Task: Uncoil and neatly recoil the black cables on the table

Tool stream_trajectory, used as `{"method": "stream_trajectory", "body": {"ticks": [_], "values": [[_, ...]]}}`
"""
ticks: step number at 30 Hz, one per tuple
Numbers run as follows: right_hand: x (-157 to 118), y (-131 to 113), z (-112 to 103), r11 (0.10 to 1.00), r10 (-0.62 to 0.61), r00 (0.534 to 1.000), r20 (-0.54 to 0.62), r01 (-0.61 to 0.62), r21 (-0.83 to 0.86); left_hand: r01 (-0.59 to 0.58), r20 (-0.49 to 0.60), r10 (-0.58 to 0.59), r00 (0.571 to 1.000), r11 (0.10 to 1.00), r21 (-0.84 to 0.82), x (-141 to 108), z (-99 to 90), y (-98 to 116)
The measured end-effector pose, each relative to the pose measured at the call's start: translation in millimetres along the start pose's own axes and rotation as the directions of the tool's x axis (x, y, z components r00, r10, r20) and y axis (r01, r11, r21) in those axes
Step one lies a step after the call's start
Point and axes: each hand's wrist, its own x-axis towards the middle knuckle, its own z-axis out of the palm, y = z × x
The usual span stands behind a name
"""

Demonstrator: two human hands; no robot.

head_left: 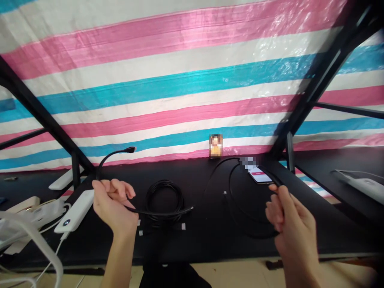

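My left hand [115,204] is closed around a black cable [101,166]. One end of that cable, with a dark plug [130,149], sticks up above the fist. The other part runs out to the right, over a coiled black cable [165,184] lying on the table. On the right, my right hand [292,224] grips another black cable [271,174], whose loops hang beside the fist over the tabletop. Whether the two held cables are one piece, I cannot tell. Light-coloured plug ends [183,227] show near the coil.
A phone [261,176] lies lit at the back right, near a small upright figure picture [215,147]. White power bank [75,212] and power strip [39,220] sit at left. Black frame bars [312,92] slope up both sides before a striped sheet [180,88].
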Motion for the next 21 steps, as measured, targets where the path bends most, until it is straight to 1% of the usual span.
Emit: {"method": "stream_trajectory", "body": {"ticks": [1,2,4,7,9,10,11,13,14,15,16,17,19,21], "values": [[0.6,-3.3,1.4,1.0,-0.025,0.999,-0.029,0.025,0.004,0.018,0.0,-0.018,1.0,0.999,0.032,-1.7,-6.7,-1.3],[0.8,-6.7,3.6,0.998,-0.056,0.997,-0.056,0.056,0.003,0.044,0.022,-0.046,0.999,0.996,0.072,-4.2,-13.0,-2.6],[-0.3,-13.0,9.5,0.993,-0.118,0.988,-0.1,0.118,-0.008,0.09,0.102,-0.107,0.989,0.984,0.154,-10.0,-24.1,-4.9],[-3.7,-20.9,16.8,0.977,-0.214,0.97,-0.113,0.212,-0.031,0.11,0.22,-0.161,0.962,0.967,0.229,-15.8,-38.8,-6.0],[-5.4,-24.2,17.7,0.958,-0.285,0.952,-0.113,0.279,-0.072,0.124,0.248,-0.185,0.951,0.963,0.241,-15.3,-48.0,-5.1],[-5.6,-25.1,16.9,0.947,-0.313,0.944,-0.104,0.301,-0.115,0.133,0.239,-0.189,0.952,0.963,0.233,-13.6,-52.4,-4.6],[-5.3,-25.3,15.6,0.935,-0.325,0.942,-0.081,0.307,-0.177,0.131,0.198,-0.175,0.964,0.967,0.219,-10.7,-56.4,-4.1],[-2.5,-23.5,13.1,0.904,-0.304,0.953,-0.005,0.287,-0.317,0.089,0.047,-0.1,0.994,0.976,0.2,-2.1,-63.6,-3.8],[-0.2,-21.5,12.7,0.89,-0.281,0.959,0.03,0.272,-0.367,0.054,-0.043,-0.047,0.998,0.977,0.205,3.3,-66.8,-4.0],[2.6,-18.9,13.0,0.881,-0.263,0.963,0.05,0.261,-0.395,0.018,-0.126,0.01,0.992,0.976,0.219,9.3,-70.0,-4.2],[5.7,-15.9,14.0,0.88,-0.253,0.966,0.047,0.25,-0.403,-0.008,-0.189,0.054,0.98,0.971,0.237,15.8,-73.3,-4.4],[9.0,-12.8,15.6,0.888,-0.243,0.97,0.024,0.232,-0.396,-0.02,-0.229,0.079,0.97,0.968,0.251,22.5,-77.1,-4.6],[16.2,-6.8,18.1,0.911,-0.229,0.972,-0.047,0.197,-0.362,-0.016,-0.286,0.097,0.953,0.962,0.274,35.9,-86.5,-4.9],[24.8,-2.1,16.0,0.931,-0.21,0.973,-0.093,0.17,-0.322,0.003,-0.325,0.098,0.94,0.955,0.298,48.4,-98.4,-5.4]]}}
